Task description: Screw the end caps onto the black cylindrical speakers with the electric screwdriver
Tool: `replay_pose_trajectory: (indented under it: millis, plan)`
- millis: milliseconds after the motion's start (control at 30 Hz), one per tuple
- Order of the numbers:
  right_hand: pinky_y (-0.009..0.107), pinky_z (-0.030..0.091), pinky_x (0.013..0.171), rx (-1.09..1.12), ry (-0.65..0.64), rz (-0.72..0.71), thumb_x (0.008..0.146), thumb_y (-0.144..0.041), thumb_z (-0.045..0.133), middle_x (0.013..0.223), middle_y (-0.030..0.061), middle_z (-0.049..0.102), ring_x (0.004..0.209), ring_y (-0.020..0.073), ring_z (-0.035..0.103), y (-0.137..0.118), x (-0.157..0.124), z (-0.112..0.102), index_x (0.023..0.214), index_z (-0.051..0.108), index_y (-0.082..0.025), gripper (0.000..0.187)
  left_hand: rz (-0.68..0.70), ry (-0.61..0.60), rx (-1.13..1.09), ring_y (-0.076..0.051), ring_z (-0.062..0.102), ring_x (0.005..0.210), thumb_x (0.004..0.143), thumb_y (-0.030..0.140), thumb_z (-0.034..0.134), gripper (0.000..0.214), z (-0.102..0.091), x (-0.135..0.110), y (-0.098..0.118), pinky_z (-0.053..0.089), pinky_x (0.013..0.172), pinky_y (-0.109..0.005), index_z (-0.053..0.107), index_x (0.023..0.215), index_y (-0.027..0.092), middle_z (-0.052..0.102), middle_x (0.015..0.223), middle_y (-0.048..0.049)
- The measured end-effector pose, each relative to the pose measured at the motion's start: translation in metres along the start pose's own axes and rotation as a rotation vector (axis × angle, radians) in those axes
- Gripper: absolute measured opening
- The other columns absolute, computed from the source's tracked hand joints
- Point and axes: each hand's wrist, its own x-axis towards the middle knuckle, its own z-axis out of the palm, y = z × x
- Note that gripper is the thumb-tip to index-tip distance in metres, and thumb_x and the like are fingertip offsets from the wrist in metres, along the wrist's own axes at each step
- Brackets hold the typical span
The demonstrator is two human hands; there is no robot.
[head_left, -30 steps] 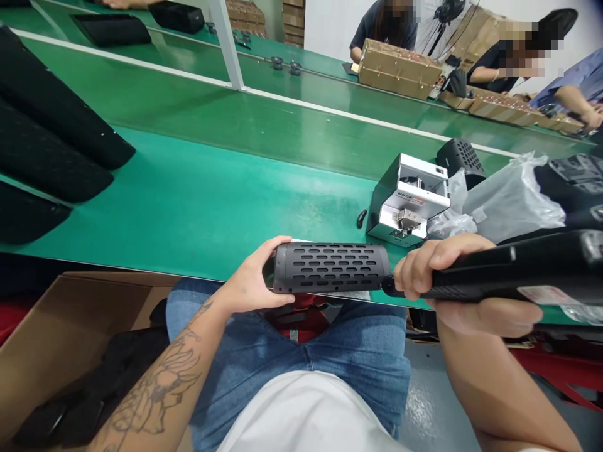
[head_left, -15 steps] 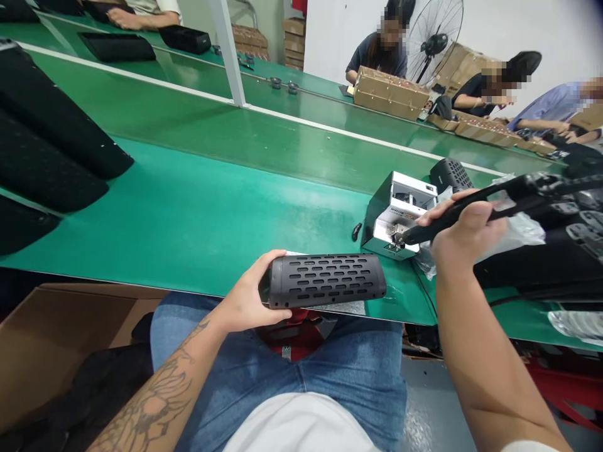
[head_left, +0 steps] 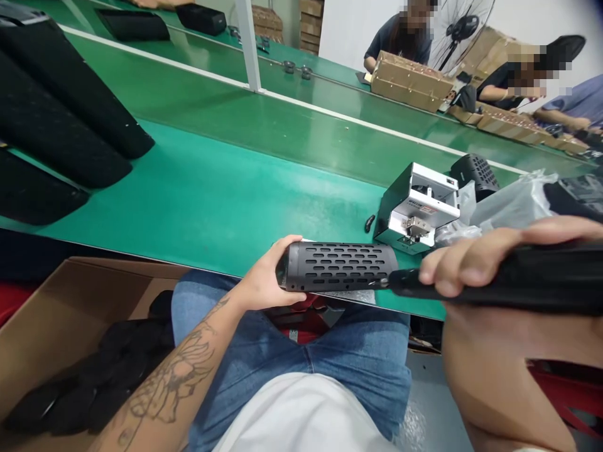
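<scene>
Swinging back across the green surface [head_left: 211, 182], away from the screw feeder [head_left: 417, 207], bringing the electric screwdriver [head_left: 518, 282] tip-first to the black cylindrical speaker [head_left: 342, 267] held over the surface's front edge; left hand [head_left: 264, 276] fingers curling around the speaker, right hand [head_left: 475, 263] fingers closing around the screwdriver's grip.

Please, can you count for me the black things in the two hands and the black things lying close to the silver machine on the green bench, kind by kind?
Perforated black cylinder, in the left hand: 1
Electric screwdriver, in the right hand: 1
Small black part, beside the screw feeder: 1
Perforated black housing, behind the screw feeder: 1
Total: 4
</scene>
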Motion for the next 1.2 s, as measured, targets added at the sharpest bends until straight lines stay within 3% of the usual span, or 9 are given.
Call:
replay_pose_trajectory:
  millis: [33, 100, 200, 367, 633, 1200]
  plan:
    - [0.049, 0.065, 0.063, -0.159, -0.048, -0.155, 0.088, -0.075, 0.078, 0.07, 0.0056, 0.072, 0.058, 0.0266, 0.071, 0.003, -0.003, 0.011, 0.101, 0.083, -0.027, 0.05, -0.001, 0.0, -0.002, -0.037, 0.061, 0.145, 0.067, 0.041, 0.098, 0.114, 0.0, 0.0, -0.001, 0.043, 0.131, -0.052, 0.038, 0.162, 0.029, 0.054, 0.163, -0.0128]
    - [0.047, 0.062, 0.056, -0.222, -0.088, -0.255, 0.084, -0.075, 0.082, 0.065, 0.0043, 0.069, 0.051, 0.0247, 0.067, 0.015, -0.003, 0.029, 0.101, 0.082, -0.024, 0.054, 0.005, 0.001, -0.005, -0.036, 0.061, 0.144, 0.067, 0.042, 0.098, 0.114, 0.001, -0.001, -0.001, 0.043, 0.131, -0.052, 0.037, 0.163, 0.029, 0.055, 0.162, -0.0124]
    - [0.042, 0.06, 0.052, -0.168, -0.137, -0.23, 0.081, -0.074, 0.085, 0.064, 0.0025, 0.069, 0.049, 0.0229, 0.065, 0.034, 0.004, 0.041, 0.101, 0.081, -0.024, 0.054, 0.023, 0.01, 0.007, -0.036, 0.061, 0.144, 0.067, 0.044, 0.099, 0.115, 0.001, 0.0, -0.002, 0.044, 0.13, -0.051, 0.038, 0.163, 0.029, 0.055, 0.161, -0.012]
    - [0.042, 0.06, 0.053, -0.152, -0.114, -0.242, 0.077, -0.074, 0.089, 0.066, 0.0014, 0.069, 0.05, 0.0229, 0.065, 0.052, 0.007, 0.037, 0.103, 0.079, -0.025, 0.056, 0.045, 0.011, 0.027, -0.036, 0.059, 0.145, 0.067, 0.044, 0.098, 0.114, 0.001, 0.0, -0.001, 0.047, 0.127, -0.048, 0.039, 0.163, 0.029, 0.055, 0.161, -0.0109]
    - [0.041, 0.059, 0.051, -0.147, -0.112, -0.22, 0.074, -0.073, 0.091, 0.064, 0.0013, 0.069, 0.046, 0.0232, 0.064, 0.057, 0.008, 0.037, 0.097, 0.08, -0.024, 0.055, 0.031, -0.004, 0.031, -0.036, 0.057, 0.147, 0.066, 0.041, 0.098, 0.114, 0.001, 0.0, -0.001, 0.047, 0.127, -0.048, 0.039, 0.163, 0.03, 0.053, 0.163, -0.0107]
    - [0.04, 0.059, 0.053, -0.118, -0.298, -0.126, 0.079, -0.064, 0.092, 0.066, 0.0012, 0.069, 0.048, 0.021, 0.065, 0.065, 0.016, 0.031, 0.095, 0.079, -0.022, 0.047, 0.07, 0.026, 0.05, -0.036, 0.055, 0.15, 0.067, 0.045, 0.098, 0.111, 0.001, 0.0, 0.0, 0.045, 0.129, -0.048, 0.041, 0.162, 0.031, 0.054, 0.163, -0.0092]
